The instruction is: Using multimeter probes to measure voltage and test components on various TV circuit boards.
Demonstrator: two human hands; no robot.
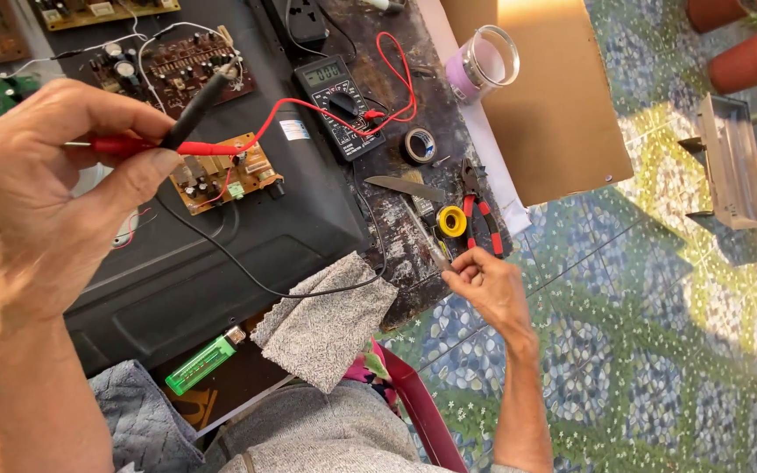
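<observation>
While left hand (37,193) grips red and black probes (146,144), right hand (488,285) pinches thin tool (427,241), green lighter (203,361) below.

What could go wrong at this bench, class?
1. The left hand grips the red probe and black probe together; their tips might touch and short.
2. The black lead trails over the grey cloth and could snag.
3. The right hand works beside an open knife.
</observation>
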